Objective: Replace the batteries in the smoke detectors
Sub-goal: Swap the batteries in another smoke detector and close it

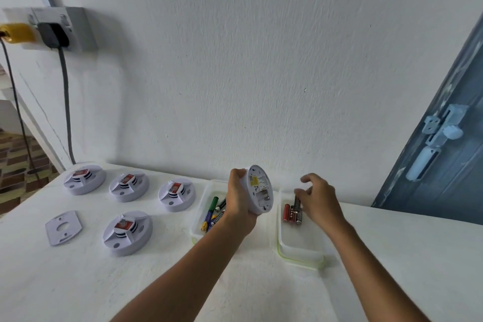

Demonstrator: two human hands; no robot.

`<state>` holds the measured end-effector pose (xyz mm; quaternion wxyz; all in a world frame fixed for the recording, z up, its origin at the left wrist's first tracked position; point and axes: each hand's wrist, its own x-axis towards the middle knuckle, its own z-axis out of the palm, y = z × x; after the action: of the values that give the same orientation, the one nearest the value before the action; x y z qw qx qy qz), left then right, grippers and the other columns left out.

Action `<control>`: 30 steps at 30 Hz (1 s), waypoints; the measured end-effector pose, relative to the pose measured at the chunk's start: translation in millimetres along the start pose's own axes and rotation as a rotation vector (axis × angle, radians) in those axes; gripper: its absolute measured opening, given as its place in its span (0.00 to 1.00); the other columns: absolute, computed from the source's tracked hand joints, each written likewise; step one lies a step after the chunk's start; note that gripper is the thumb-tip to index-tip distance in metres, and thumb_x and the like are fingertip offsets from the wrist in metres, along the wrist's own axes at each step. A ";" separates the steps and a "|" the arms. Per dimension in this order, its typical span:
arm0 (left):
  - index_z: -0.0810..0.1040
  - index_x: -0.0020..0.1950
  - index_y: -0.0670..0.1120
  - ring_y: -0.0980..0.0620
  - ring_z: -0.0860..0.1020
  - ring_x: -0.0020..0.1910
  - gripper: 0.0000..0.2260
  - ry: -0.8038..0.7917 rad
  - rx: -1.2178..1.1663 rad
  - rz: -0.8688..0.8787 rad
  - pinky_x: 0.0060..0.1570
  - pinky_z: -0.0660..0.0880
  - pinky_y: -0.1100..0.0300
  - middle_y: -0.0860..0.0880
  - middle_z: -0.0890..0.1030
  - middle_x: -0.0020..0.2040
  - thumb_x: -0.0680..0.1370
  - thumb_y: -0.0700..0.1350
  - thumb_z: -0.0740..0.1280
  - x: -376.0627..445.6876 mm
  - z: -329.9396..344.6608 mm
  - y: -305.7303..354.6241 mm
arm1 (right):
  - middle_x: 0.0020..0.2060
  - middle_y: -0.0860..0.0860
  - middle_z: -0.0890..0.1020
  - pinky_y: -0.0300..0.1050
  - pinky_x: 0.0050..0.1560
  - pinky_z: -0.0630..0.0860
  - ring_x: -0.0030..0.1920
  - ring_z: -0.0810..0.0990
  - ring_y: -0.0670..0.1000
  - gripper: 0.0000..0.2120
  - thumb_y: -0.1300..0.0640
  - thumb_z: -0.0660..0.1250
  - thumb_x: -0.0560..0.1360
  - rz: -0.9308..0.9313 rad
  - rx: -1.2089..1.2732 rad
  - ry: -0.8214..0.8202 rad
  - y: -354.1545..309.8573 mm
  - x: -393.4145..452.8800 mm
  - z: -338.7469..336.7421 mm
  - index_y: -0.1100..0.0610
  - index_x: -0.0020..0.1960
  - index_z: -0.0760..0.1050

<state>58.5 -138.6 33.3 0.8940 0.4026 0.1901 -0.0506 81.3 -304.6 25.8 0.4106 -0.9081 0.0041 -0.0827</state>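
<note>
— What's the left hand (pixel 239 200) doing?

— Gripping a white smoke detector (pixel 258 191), lifted off the white table (pixel 392 256) at lower centre of the frame, tilted so its back faces right. The battery bay shows there; I can't tell what's in it.

— And the right hand (pixel 317 201)?

— Over the right tray (pixel 300 256), fingers loosely curled just above the red and black batteries (pixel 292 213) at the tray's far end. It's blurred, so I can't tell whether it pinches one.

— Other batteries?

— A left tray (pixel 198 219), partly behind the left wrist, holds green, blue and black ones (pixel 213 213).

— The rest?

— Four more detectors (pixel 128 232) sit at lower left, three in a row and one nearer, each with a red label on top. A flat mounting plate (pixel 63 227) lies left of the near one. At upper left, a wall socket (pixel 62 29) with plugs.
</note>
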 end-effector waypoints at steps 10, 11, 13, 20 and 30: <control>0.77 0.60 0.44 0.41 0.77 0.55 0.18 0.030 -0.005 -0.012 0.59 0.73 0.45 0.40 0.79 0.54 0.76 0.53 0.60 1.0 -8.7 -3.1 | 0.39 0.53 0.71 0.43 0.39 0.70 0.43 0.75 0.55 0.08 0.70 0.58 0.75 0.052 -0.732 -0.265 -3.5 19.7 14.8 0.59 0.42 0.66; 0.76 0.62 0.44 0.41 0.77 0.55 0.19 0.031 -0.002 -0.016 0.59 0.73 0.46 0.40 0.79 0.55 0.76 0.53 0.60 1.1 -10.3 -1.9 | 0.39 0.53 0.71 0.42 0.37 0.69 0.41 0.73 0.55 0.08 0.70 0.58 0.75 0.064 -0.720 -0.275 -3.4 20.3 16.1 0.59 0.41 0.66; 0.75 0.64 0.44 0.41 0.77 0.55 0.22 0.036 0.010 -0.028 0.56 0.74 0.47 0.40 0.78 0.56 0.75 0.54 0.60 2.1 -14.2 -0.4 | 0.36 0.52 0.70 0.40 0.29 0.66 0.38 0.72 0.54 0.10 0.71 0.59 0.74 0.105 -0.692 -0.296 -4.0 20.4 16.1 0.60 0.38 0.64; 0.76 0.62 0.44 0.43 0.76 0.50 0.25 0.021 0.011 0.014 0.49 0.74 0.51 0.41 0.78 0.51 0.71 0.56 0.62 -0.3 -27.6 12.2 | 0.33 0.52 0.69 0.40 0.30 0.66 0.31 0.71 0.51 0.12 0.69 0.59 0.73 0.142 -0.612 -0.243 -18.2 10.3 6.9 0.58 0.35 0.62; 0.75 0.54 0.45 0.45 0.74 0.46 0.16 -0.013 -0.017 0.140 0.47 0.71 0.53 0.42 0.75 0.47 0.76 0.54 0.58 -1.1 -67.3 63.2 | 0.48 0.54 0.84 0.40 0.45 0.75 0.45 0.81 0.50 0.10 0.61 0.64 0.77 -0.423 -0.211 -0.345 -74.6 -28.9 43.7 0.58 0.56 0.81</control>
<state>52.8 -46.5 37.4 0.9000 0.4067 0.1562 0.0109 55.0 -220.5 48.9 0.2822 -0.9271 -0.2463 -0.0100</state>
